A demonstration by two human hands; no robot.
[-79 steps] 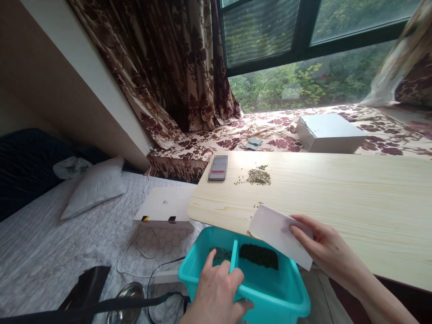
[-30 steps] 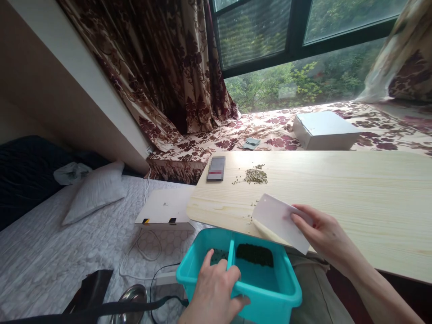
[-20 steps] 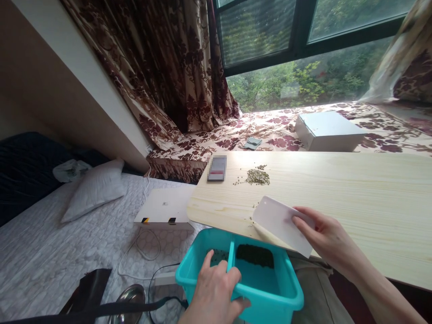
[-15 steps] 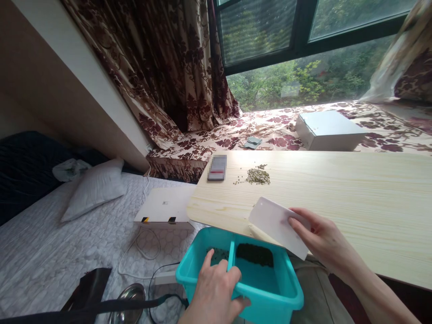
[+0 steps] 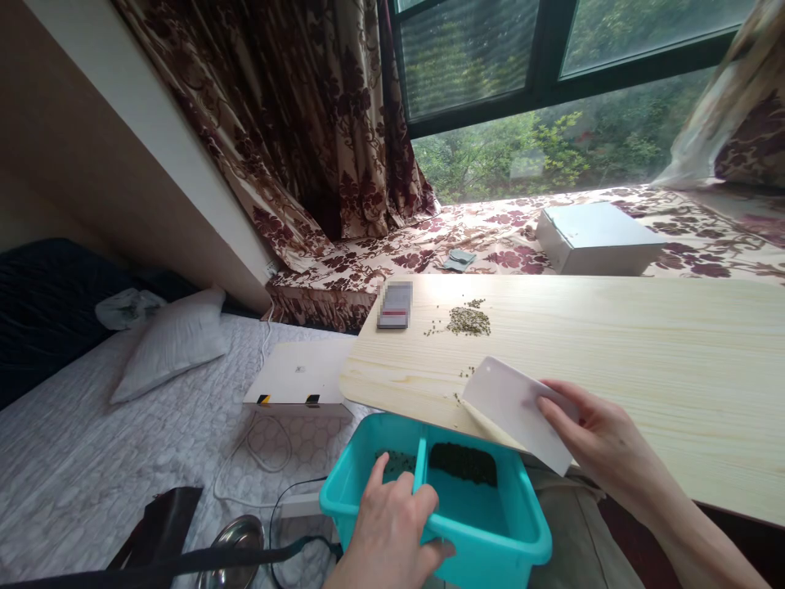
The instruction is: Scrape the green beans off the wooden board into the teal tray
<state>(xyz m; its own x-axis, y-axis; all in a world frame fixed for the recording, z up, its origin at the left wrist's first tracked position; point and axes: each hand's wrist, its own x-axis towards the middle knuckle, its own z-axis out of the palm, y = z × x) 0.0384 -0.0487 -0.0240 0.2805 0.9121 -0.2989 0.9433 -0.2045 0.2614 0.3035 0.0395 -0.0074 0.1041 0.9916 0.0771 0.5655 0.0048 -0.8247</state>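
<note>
My right hand [image 5: 592,429] grips a white plastic scraper [image 5: 515,397], thumb on top. The scraper is tilted with its lower edge against the wooden table [image 5: 613,335], close to the front edge. A few small greenish seeds [image 5: 457,398] lie by its left side, and a larger pile of seeds [image 5: 469,321] is farther back. Below the table edge is a turquoise two-compartment bin [image 5: 491,550]. My left hand [image 5: 392,523] holds its near rim by the divider, fingers reaching inside. Dark seeds [image 5: 463,464] fill part of the right compartment; fewer lie in the left one.
A blurred phone-like object [image 5: 395,305] lies at the table's left corner. A white box [image 5: 300,372] and a metal bowl [image 5: 233,548] are on the bed [image 5: 153,442]. Behind the table, a silver box [image 5: 598,233] and a folded cloth [image 5: 459,259] rest on the window ledge.
My right hand and the scraper have shifted slightly right, and a few loose seeds now show to the scraper's left. My left hand and the bin have stayed in place.
</note>
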